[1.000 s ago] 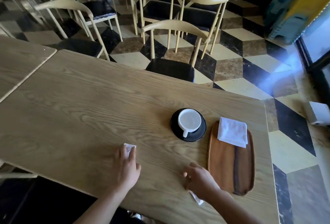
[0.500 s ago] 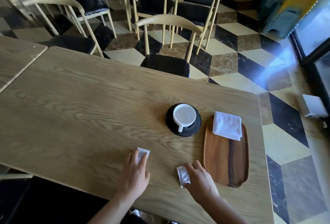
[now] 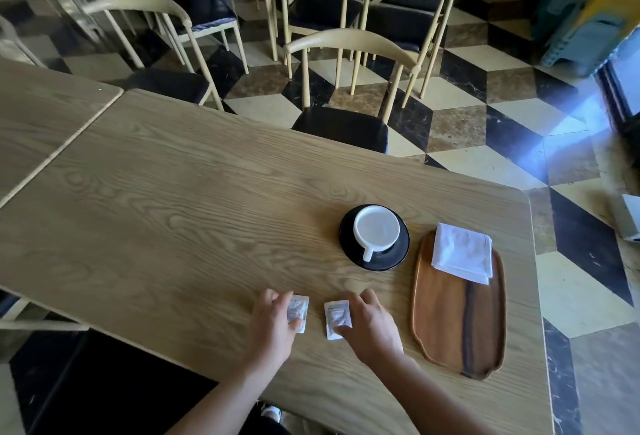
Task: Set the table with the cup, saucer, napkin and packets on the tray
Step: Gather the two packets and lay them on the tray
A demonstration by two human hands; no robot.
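Packets lie flat on the table [image 3: 173,226], two of them side by side near the front edge, neither on the tray [image 3: 459,330]. Both forearms reach in from the bottom of the view, palms down. The left hand [image 3: 272,325] rests low over the left packet [image 3: 298,313], fingers spread, covering its left half. The right hand [image 3: 370,327] lies just beside the tray, with its fingertips [image 3: 341,330] on the right edge and lower corner of the right packet [image 3: 336,318].

Pale wood grain runs across the tabletop, and a second table [image 3: 41,122] butts against it on the left. A white cup [image 3: 375,229] stands on a black saucer [image 3: 398,256], handle toward the camera, just left of the dark wooden tray. A folded white napkin [image 3: 462,252] sits on the tray's far end, overhanging it slightly. Beyond the table are cream-framed chairs [image 3: 349,50] with black seats on a floor [image 3: 485,122] tiled in black, cream and brown.

Neither hand is clenched: the fingers are loosely apart and press down on the packets rather than pinching them, so each packet is touched, not lifted
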